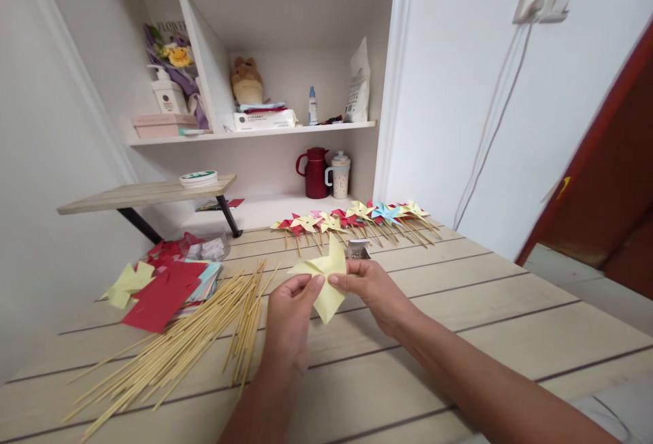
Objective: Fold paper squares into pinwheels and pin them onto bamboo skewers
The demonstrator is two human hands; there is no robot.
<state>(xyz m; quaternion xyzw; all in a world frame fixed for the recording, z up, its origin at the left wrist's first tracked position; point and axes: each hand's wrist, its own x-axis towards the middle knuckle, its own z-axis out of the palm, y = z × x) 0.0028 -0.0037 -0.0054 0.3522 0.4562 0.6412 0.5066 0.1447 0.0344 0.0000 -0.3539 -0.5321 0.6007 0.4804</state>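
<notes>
Item: pale yellow folded paper pinwheel, pinched in my left hand and right hand; folds may spring open if my grip slips.

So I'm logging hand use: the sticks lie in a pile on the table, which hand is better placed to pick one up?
Probably the left hand. The sticks lie just to its left, while the right hand is on the far side of the yellow pinwheel both hands pinch, and would have to cross over.
</notes>
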